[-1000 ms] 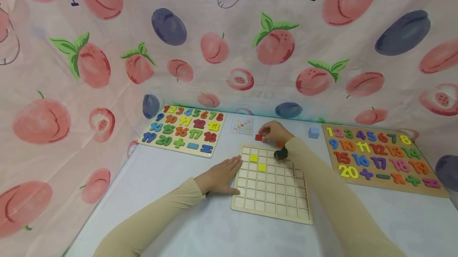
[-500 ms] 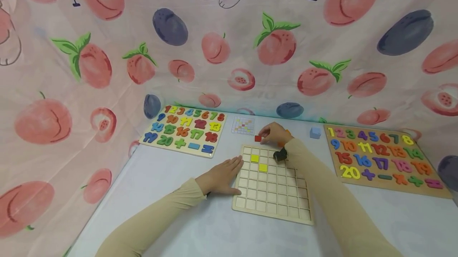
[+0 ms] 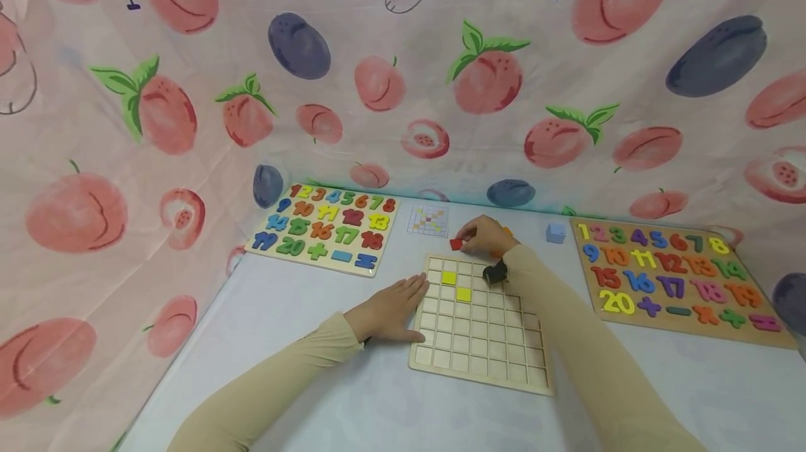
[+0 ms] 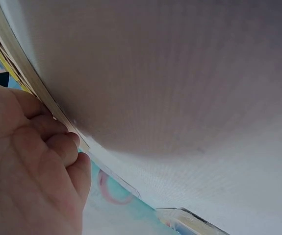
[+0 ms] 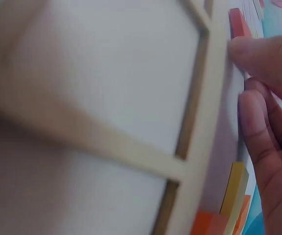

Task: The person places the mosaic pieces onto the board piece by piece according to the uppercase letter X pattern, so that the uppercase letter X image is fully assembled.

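Steadying the grid board (image 3: 481,329) comes nearest: the left hand (image 3: 385,312) lies flat on the table, fingers straight against the board's left edge, gripping nothing. Two yellow tiles (image 3: 456,285) already sit in cells near the far left corner. Beyond the board's far edge, the right hand (image 3: 488,236) pinches a red tile (image 3: 456,244) between thumb and fingertips, just above the table. The step looks like picking up; next it likely needs carrying to an empty cell, set square. A pattern card (image 3: 427,220) lies farther back.
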Tool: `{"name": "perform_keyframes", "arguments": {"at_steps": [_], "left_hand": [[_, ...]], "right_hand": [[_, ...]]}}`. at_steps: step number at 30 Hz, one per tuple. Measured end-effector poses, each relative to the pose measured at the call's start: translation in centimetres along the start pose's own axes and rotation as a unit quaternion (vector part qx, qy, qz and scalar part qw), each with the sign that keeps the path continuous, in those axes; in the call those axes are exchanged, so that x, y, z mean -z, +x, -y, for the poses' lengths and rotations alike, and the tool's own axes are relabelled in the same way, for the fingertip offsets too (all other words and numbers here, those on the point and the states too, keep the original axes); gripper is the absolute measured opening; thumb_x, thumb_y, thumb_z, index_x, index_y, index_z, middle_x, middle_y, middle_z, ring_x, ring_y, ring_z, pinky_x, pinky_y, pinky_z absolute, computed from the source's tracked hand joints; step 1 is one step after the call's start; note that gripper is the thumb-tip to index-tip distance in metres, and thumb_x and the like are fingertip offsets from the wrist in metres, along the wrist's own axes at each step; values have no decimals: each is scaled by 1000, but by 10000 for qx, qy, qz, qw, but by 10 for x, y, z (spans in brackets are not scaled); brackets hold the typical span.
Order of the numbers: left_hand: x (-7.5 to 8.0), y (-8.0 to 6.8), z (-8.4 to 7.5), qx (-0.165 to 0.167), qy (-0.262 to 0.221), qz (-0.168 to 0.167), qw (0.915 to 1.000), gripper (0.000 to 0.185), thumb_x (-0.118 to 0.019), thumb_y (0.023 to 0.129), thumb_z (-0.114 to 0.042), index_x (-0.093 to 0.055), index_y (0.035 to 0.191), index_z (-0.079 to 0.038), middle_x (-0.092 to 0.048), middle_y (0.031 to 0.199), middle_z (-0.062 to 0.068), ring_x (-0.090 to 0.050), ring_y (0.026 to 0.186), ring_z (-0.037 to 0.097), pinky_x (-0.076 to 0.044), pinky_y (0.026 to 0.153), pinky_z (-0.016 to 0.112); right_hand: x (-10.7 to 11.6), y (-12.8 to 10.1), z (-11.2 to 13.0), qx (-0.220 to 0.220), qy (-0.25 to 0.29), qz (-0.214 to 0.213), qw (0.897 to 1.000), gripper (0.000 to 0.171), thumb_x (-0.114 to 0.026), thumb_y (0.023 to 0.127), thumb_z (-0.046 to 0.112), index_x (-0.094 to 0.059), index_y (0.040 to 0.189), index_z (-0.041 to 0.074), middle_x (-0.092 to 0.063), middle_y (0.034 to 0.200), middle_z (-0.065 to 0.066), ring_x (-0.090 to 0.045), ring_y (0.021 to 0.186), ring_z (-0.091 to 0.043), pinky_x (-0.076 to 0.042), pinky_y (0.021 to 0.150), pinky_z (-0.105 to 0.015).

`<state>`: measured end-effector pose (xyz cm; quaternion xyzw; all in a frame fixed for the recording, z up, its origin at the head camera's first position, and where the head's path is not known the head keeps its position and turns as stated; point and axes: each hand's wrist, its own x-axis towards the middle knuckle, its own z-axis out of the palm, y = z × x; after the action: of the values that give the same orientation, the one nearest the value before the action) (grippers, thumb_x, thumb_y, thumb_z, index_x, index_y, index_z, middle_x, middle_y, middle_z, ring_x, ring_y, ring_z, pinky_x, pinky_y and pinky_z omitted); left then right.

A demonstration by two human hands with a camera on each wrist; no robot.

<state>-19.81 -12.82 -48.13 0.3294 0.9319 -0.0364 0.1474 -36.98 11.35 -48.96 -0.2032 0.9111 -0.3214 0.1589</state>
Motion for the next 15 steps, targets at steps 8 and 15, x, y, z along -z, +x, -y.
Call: {"name": "perform_keyframes", "arguments": {"at_steps": [8,15], "left_hand": [[-1,0,0,7,6,12,10000,100,-50,82,-69,-10,152,-8,-7,160,7,-9,148,19,-17,120,32],[-1,0,-1,22,-42,1,10000,100,-50,82,-68,-10,152,-8,-7,160,7,-9,148,20,-17,120,32]], "right_hand": [[4,-5,-3,326,296,110,9990,26,-73,79,11,-70,104,4,-69,98,-12,-64,87,-18,-54,81,-35],[5,-3,-10,318,707,232,9967,29,-74,78,11,-70,107,4,-70,100,-11,-64,87,-15,-54,82,-32]]}}
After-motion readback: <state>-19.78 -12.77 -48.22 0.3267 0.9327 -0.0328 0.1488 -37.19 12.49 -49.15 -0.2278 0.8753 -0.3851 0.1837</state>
